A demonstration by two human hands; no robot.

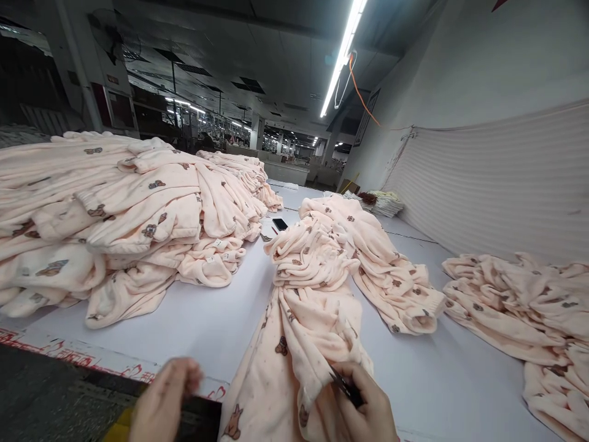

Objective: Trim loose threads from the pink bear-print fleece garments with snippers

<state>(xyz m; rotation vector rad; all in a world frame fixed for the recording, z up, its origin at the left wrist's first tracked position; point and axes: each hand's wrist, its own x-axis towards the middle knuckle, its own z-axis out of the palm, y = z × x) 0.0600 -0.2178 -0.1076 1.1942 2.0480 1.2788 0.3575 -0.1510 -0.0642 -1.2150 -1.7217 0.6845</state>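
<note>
A pale pink fleece garment with small bear prints [304, 331] hangs over the near edge of the white table [202, 319]. My right hand [359, 405] is closed on small dark thread snips [346, 385], their tip against the garment's fabric. My left hand [163, 402] hovers left of the garment near the table's edge, fingers curled together in a pinch; what they hold, if anything, is too small to see.
A tall stack of the same pink garments [115, 209] fills the left of the table. Another heap [529, 313] lies at the right. A black phone [280, 224] rests farther back. A white ribbed sheet [497, 178] covers the right wall.
</note>
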